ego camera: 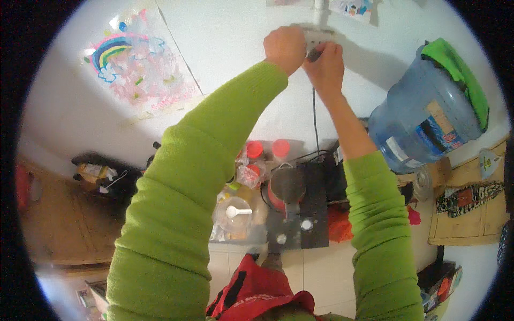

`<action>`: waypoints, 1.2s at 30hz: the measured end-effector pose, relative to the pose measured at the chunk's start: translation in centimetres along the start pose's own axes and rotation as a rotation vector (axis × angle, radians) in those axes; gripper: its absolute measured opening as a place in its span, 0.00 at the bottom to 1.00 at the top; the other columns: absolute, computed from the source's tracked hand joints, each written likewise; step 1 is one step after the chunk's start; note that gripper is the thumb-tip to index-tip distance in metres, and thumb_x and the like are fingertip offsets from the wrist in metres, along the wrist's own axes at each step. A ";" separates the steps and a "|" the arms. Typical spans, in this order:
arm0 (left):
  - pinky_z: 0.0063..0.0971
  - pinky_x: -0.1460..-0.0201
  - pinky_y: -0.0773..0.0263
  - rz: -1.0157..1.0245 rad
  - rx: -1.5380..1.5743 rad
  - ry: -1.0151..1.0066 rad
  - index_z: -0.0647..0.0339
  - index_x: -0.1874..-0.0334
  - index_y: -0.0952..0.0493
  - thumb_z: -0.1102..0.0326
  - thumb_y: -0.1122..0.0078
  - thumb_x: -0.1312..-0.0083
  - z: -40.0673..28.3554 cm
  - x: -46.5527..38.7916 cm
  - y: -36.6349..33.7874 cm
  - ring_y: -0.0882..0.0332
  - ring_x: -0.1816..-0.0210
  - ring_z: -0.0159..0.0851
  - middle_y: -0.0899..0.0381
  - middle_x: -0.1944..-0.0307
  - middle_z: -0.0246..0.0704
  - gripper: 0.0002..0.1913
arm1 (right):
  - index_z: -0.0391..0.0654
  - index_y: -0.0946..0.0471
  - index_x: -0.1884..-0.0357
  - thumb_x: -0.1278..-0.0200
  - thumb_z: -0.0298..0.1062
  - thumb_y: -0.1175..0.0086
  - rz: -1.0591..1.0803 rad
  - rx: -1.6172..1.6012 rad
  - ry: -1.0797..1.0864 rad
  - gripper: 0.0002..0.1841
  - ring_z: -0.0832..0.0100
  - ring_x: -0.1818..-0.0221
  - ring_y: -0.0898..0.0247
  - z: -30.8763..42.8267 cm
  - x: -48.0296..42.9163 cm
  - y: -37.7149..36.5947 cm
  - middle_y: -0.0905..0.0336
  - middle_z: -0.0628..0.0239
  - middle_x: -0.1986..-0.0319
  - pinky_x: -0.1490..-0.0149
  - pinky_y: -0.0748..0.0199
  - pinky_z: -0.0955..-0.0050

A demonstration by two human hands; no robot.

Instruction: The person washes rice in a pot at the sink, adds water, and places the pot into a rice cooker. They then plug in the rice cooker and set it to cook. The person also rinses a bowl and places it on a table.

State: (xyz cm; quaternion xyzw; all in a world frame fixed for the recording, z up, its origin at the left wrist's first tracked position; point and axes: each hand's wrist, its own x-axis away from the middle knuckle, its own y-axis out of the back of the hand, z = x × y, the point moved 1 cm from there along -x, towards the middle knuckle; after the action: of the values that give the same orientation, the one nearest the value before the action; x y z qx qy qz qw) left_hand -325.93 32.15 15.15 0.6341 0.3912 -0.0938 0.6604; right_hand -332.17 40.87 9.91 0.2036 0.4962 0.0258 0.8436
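My right hand (329, 66) grips a dark power plug (314, 55) at the lower face of a white wall socket (317, 38). Whether its prongs are in the holes is hidden by the fingers. From the plug a black cord (314, 120) hangs down the wall. My left hand (285, 50) is curled into a fist against the socket's left edge, its fingertips out of sight. Well below both hands, a red electric kettle (286, 186) with a dark top sits on a dark slab (317, 228).
Jars with red lids (255, 149) stand by the wall, near a plastic tub (225, 222) with a white spoon (239, 211). A large blue water bottle (417, 108), draped with a green cloth (457, 72), is at right. A rainbow painting (136, 68) hangs at left.
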 end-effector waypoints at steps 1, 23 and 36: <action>0.35 0.68 0.26 -0.049 -0.001 -0.020 0.62 0.67 0.25 0.60 0.44 0.44 -0.1 0.1 -0.1 0.20 0.70 0.45 0.20 0.74 0.41 0.12 | 0.41 0.34 0.66 0.64 0.29 0.37 0.007 0.006 0.009 0.20 0.56 0.62 0.33 -0.1 0.0 0.0 0.35 0.58 0.66 0.57 0.30 0.63; 0.39 0.63 0.28 0.135 0.186 -0.074 0.60 0.68 0.28 0.57 0.46 0.42 2.2 3.8 0.2 0.23 0.65 0.46 0.21 0.70 0.41 0.13 | 0.41 0.33 0.58 0.61 0.25 0.40 0.332 -0.062 -0.251 0.23 0.56 0.62 0.34 -4.2 21.1 14.4 0.34 0.57 0.64 0.57 0.32 0.65; 0.20 0.70 0.32 0.724 0.432 0.808 0.64 0.66 0.30 0.66 0.47 0.36 10.4 47.9 6.8 0.27 0.71 0.25 0.25 0.74 0.30 0.08 | 0.34 0.34 0.52 0.51 0.22 0.51 0.960 0.230 -0.569 0.20 0.52 0.51 0.35 -16.9 59.2 18.6 0.39 0.51 0.52 0.50 0.30 0.62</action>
State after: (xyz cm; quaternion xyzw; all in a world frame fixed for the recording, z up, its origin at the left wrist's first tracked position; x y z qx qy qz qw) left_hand -285.18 41.67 -11.30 0.8332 0.3423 0.3097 0.3044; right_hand -313.63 77.82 -39.36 0.4956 0.1007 0.2965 0.8101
